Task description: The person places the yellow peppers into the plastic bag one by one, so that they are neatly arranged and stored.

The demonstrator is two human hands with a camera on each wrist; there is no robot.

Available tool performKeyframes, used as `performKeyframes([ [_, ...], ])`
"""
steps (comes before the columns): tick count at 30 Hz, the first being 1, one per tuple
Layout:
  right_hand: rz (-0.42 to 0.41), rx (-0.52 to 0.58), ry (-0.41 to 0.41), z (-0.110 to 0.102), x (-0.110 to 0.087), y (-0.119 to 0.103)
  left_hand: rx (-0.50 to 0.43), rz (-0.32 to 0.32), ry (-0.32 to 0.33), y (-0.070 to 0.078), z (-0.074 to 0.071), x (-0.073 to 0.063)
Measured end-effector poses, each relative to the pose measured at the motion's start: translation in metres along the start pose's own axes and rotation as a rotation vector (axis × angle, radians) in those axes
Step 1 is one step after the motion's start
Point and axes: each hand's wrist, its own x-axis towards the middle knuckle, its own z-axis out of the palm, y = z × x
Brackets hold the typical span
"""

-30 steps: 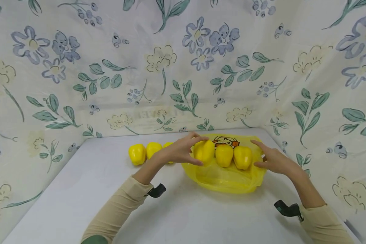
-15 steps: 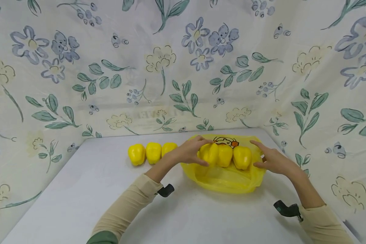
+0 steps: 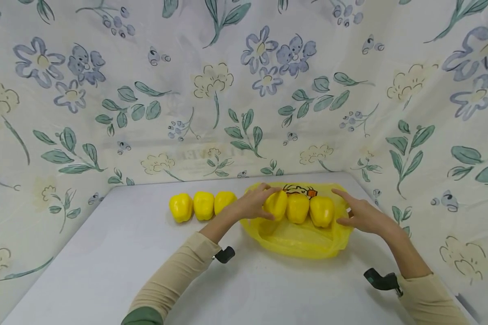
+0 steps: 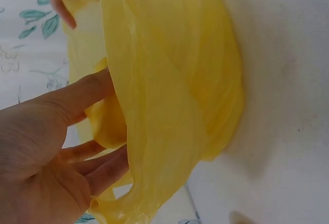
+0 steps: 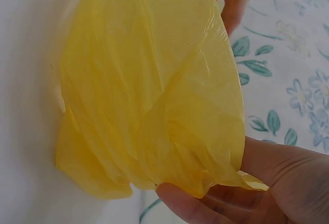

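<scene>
Nearest are two beige sleeves point(image 3: 176, 271), a dark wrist camera point(image 3: 224, 255) showing at the left cuff. Change noted: over the last second the left hand point(image 3: 254, 203) carried its pepper point(image 3: 277, 206) rightward and then eased back slightly; the pepper now sits inside the bag point(image 3: 301, 250), just beside two others. In my judgement this placement is nearly done, lacking only the release.

Left hand pose: reaching in over the bag's left rim, thumb and fingers curved about the pepper. Right hand point(image 3: 368, 216): at the right rim, thumb and forefinger spread wide, film between them; how firmly it bears on the film cannot be told.

Within the bag, a middle pepper point(image 3: 297, 210) and a right pepper point(image 3: 322, 212) stand side by side. Left of the bag, three outer peppers point(image 3: 204, 206) stand in a row on the table point(image 3: 244, 298). Beyond hangs a floral curtain point(image 3: 215, 108).
</scene>
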Motion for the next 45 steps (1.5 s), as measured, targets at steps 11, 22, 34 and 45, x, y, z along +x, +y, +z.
performKeyframes([
  [11,-0.010,-0.003,-0.001,0.001,0.002,0.004,0.013,-0.015,-0.010,0.000,0.003,0.003],
  [22,-0.004,-0.003,-0.004,0.001,0.001,0.002,0.090,0.013,0.013,0.001,0.009,0.007],
  [34,-0.007,-0.030,-0.001,0.000,0.003,0.005,0.048,0.006,0.030,-0.004,0.010,0.005],
  [45,0.019,-0.016,-0.015,0.000,0.003,0.004,-0.148,0.057,0.080,-0.019,-0.012,-0.016],
])
